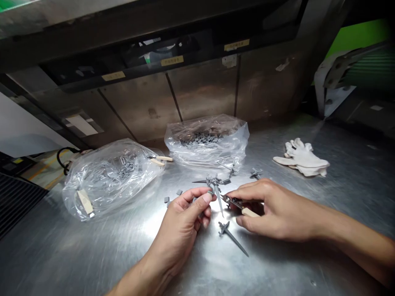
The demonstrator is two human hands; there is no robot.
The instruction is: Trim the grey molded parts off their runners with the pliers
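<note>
My left hand (188, 222) pinches a small grey piece (210, 192) between thumb and forefinger, its other fingers curled. My right hand (271, 207) is closed around nippers (250, 212) with pale handles, whose jaws point left toward my left fingertips. Between and just beyond the hands lie several grey sword-like plastic parts (218, 199), partly overlapping. Nearer to me, a single grey sword-like part (233, 238) rests on the metal table (216, 275). A few small grey blocks (167, 200) sit left of the pile, partly beside my left hand.
Two clear plastic bags, one at the left (108, 185) and one at the back (206, 144), hold small grey pieces. Pale-handled nippers (159, 160) and a pale-handled tool (84, 202) rest on the left bag. White gloves (304, 158) lie at the right, before a metal wall (203, 92).
</note>
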